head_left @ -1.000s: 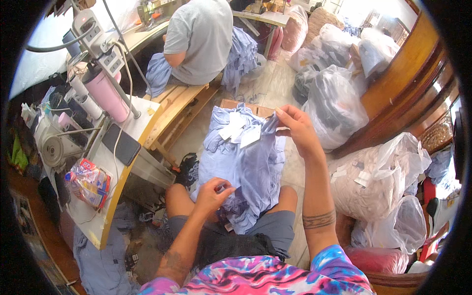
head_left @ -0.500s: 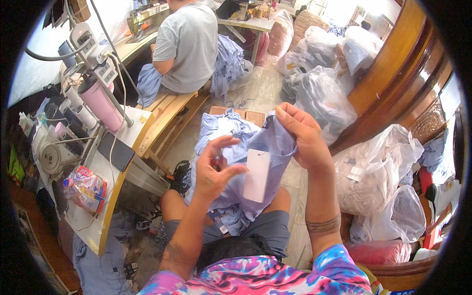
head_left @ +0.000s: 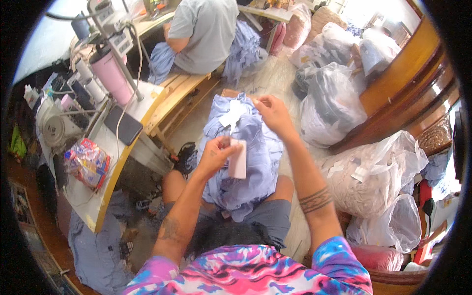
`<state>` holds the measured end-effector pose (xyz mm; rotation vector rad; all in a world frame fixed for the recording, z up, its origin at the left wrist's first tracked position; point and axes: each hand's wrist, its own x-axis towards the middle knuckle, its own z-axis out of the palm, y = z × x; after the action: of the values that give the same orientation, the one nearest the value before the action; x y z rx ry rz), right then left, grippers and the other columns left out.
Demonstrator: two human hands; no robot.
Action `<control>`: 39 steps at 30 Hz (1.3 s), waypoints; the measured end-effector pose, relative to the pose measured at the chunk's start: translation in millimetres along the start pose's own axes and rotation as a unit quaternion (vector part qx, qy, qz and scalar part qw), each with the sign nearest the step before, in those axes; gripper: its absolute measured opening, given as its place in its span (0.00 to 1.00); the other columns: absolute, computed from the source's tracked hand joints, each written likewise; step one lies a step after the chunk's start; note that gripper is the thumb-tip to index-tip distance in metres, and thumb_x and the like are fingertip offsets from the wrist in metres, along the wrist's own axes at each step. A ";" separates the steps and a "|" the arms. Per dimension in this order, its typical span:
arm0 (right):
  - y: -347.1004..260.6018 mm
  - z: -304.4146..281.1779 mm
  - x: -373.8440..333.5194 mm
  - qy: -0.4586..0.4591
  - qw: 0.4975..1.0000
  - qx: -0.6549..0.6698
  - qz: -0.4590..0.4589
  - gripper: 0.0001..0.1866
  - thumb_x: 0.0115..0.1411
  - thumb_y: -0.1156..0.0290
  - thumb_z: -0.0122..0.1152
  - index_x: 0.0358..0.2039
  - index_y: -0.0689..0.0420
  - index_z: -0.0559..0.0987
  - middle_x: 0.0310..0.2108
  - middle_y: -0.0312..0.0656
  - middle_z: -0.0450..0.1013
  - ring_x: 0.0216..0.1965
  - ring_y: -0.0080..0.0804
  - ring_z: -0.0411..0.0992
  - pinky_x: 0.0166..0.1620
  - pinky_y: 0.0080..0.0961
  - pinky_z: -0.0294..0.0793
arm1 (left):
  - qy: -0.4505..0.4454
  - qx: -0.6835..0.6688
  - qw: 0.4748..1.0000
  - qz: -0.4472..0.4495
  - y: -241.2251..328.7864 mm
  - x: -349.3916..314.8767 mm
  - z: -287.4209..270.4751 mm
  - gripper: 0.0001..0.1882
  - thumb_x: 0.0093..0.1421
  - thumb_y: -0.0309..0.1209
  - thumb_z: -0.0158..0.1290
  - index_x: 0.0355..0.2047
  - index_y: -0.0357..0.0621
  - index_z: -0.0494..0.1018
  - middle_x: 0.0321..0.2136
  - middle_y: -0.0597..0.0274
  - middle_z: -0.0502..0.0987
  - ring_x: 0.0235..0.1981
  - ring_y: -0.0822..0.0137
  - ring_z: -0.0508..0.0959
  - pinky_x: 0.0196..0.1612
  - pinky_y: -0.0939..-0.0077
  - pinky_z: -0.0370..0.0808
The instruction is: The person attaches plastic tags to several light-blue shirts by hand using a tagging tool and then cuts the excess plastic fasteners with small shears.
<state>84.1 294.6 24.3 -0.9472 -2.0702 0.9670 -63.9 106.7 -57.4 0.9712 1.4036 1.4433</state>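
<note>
Left hand (head_left: 216, 156) pinches a pale pink rectangular card tag (head_left: 238, 158), held upright over the lap. Right hand (head_left: 273, 114) is closed on the top edge of the pale blue-lavender soft fabric garment (head_left: 255, 162), which lies bunched across the person's knees w/ a white paper label (head_left: 231, 116) near its top. Step looks like tagging: tag in hand, not yet fixed. Next move prob needs tag brought to the held edge, fabric kept taut. Cloth limp, wrinkly; card stiff, flat. Wooden-edged tabletop (head_left: 118, 162) at left.
</note>
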 end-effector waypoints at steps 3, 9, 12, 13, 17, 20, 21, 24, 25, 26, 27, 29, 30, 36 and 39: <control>60.5 68.0 -90.2 0.165 0.974 -0.142 -0.056 0.32 0.57 0.54 0.73 0.53 0.64 0.75 0.47 0.56 0.75 0.50 0.55 0.72 0.54 0.43 0.71 | 0.221 0.251 0.941 0.041 -45.9 4.6 -35.7 0.17 0.57 0.33 0.68 0.43 0.39 0.80 0.35 0.53 0.83 0.34 0.60 0.80 0.39 0.65 0.76; 105.5 76.0 -199.0 0.115 0.971 -0.211 -0.016 0.24 0.59 0.58 0.73 0.50 0.59 0.79 0.43 0.50 0.77 0.48 0.49 0.74 0.54 0.40 0.71 | 0.191 0.268 0.941 0.081 -51.6 -14.6 -39.5 0.15 0.58 0.35 0.66 0.42 0.40 0.82 0.38 0.52 0.81 0.36 0.54 0.81 0.40 0.64 0.77; 114.4 66.5 -189.6 0.116 0.985 -0.116 0.061 0.15 0.62 0.62 0.70 0.41 0.61 0.82 0.37 0.48 0.78 0.43 0.43 0.76 0.48 0.36 0.73 | 0.084 0.214 0.971 0.059 -58.1 -18.3 -14.8 0.16 0.58 0.38 0.66 0.41 0.40 0.82 0.37 0.52 0.81 0.37 0.53 0.81 0.40 0.64 0.77; 96.4 62.1 -180.0 0.118 0.983 -0.088 0.111 0.13 0.63 0.63 0.69 0.39 0.61 0.82 0.35 0.47 0.78 0.40 0.41 0.76 0.46 0.34 0.74 | 0.084 0.211 0.973 0.051 -61.4 -18.2 -8.1 0.16 0.58 0.38 0.66 0.41 0.40 0.82 0.36 0.52 0.81 0.37 0.53 0.82 0.40 0.64 0.77; 121.9 35.4 -169.8 0.199 0.957 -0.005 0.211 0.11 0.66 0.65 0.66 0.37 0.62 0.81 0.36 0.46 0.79 0.33 0.35 0.76 0.38 0.30 0.75 | 0.028 0.370 0.929 0.001 -72.0 -2.1 23.8 0.17 0.57 0.39 0.66 0.39 0.39 0.83 0.33 0.52 0.81 0.36 0.54 0.82 0.39 0.64 0.76; 121.2 31.8 -179.3 0.220 0.962 -0.046 0.156 0.13 0.66 0.64 0.66 0.40 0.62 0.81 0.39 0.46 0.79 0.30 0.34 0.75 0.37 0.29 0.75 | 0.038 0.251 0.966 0.054 -76.0 -14.7 33.2 0.14 0.58 0.37 0.65 0.37 0.38 0.82 0.33 0.53 0.82 0.33 0.57 0.81 0.38 0.65 0.76; 110.6 34.3 -184.8 0.202 0.960 -0.040 0.190 0.14 0.65 0.63 0.67 0.41 0.62 0.80 0.40 0.46 0.79 0.29 0.33 0.75 0.37 0.29 0.75 | 0.051 0.211 0.974 0.071 -75.9 -24.4 34.8 0.13 0.59 0.36 0.65 0.36 0.38 0.82 0.33 0.54 0.82 0.33 0.57 0.81 0.38 0.66 0.76; 34.6 53.2 -192.1 0.152 0.958 -0.015 0.244 0.18 0.63 0.61 0.69 0.44 0.63 0.79 0.42 0.47 0.80 0.28 0.32 0.75 0.36 0.29 0.75 | 0.071 0.116 0.990 0.037 -63.3 -62.6 37.5 0.10 0.60 0.31 0.63 0.38 0.38 0.82 0.35 0.56 0.83 0.33 0.65 0.82 0.37 0.72 0.76; 44.6 63.6 -194.7 0.143 0.963 -0.010 0.229 0.20 0.62 0.60 0.70 0.45 0.63 0.79 0.42 0.47 0.80 0.28 0.31 0.75 0.35 0.28 0.75 | 0.076 0.093 0.992 0.029 -63.3 -71.6 40.4 0.10 0.61 0.31 0.63 0.39 0.39 0.82 0.35 0.57 0.83 0.33 0.67 0.82 0.37 0.73 0.76; 56.9 70.8 -196.9 0.135 0.968 -0.007 0.214 0.22 0.61 0.59 0.71 0.46 0.64 0.79 0.42 0.47 0.80 0.27 0.30 0.75 0.35 0.28 0.75 | 0.075 0.124 0.989 0.016 -62.2 -77.0 42.9 0.10 0.62 0.30 0.63 0.41 0.38 0.81 0.33 0.59 0.83 0.33 0.71 0.82 0.36 0.76 0.77; 69.1 76.5 -198.4 0.108 0.968 0.014 0.226 0.23 0.61 0.59 0.72 0.47 0.64 0.79 0.41 0.47 0.80 0.27 0.30 0.74 0.35 0.28 0.75 | 0.077 0.137 0.988 0.013 -69.0 -81.4 43.8 0.10 0.62 0.30 0.63 0.41 0.38 0.81 0.32 0.60 0.83 0.33 0.72 0.82 0.36 0.77 0.77; 87.4 89.8 -197.5 0.053 0.966 0.060 0.245 0.26 0.59 0.57 0.73 0.48 0.65 0.79 0.40 0.47 0.81 0.26 0.29 0.74 0.35 0.28 0.75 | 0.087 0.164 0.983 0.010 -81.0 -85.8 37.3 0.10 0.63 0.30 0.62 0.42 0.38 0.82 0.31 0.60 0.82 0.33 0.74 0.81 0.36 0.78 0.77; 94.2 92.1 -199.9 0.051 0.971 0.071 0.223 0.24 0.62 0.60 0.71 0.51 0.65 0.79 0.37 0.42 0.81 0.29 0.24 0.74 0.35 0.25 0.74 | 0.094 0.186 0.978 -0.018 -83.2 -87.9 31.0 0.11 0.63 0.30 0.62 0.43 0.37 0.82 0.31 0.61 0.83 0.31 0.74 0.80 0.35 0.78 0.77; 34.6 57.6 -225.9 0.013 0.870 0.403 0.283 0.17 0.67 0.68 0.66 0.53 0.62 0.79 0.38 0.31 0.78 0.37 0.15 0.72 0.38 0.19 0.70 | 0.056 -0.115 0.978 -0.166 -27.8 -105.5 18.0 0.16 0.67 0.32 0.61 0.50 0.35 0.81 0.37 0.67 0.85 0.24 0.83 0.71 0.25 0.84 0.66; 20.4 48.5 -236.0 -0.009 0.874 0.408 0.266 0.18 0.67 0.66 0.68 0.53 0.61 0.80 0.39 0.31 0.79 0.38 0.15 0.72 0.39 0.17 0.70 | 0.003 -0.128 0.983 -0.131 -5.6 -111.8 28.5 0.19 0.67 0.34 0.60 0.52 0.34 0.78 0.38 0.60 0.86 0.13 0.87 0.63 0.15 0.87 0.58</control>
<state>176.2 95.1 -76.6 -1.0186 -1.1702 1.9252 -1.7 9.4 -56.8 0.5961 1.2585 1.3873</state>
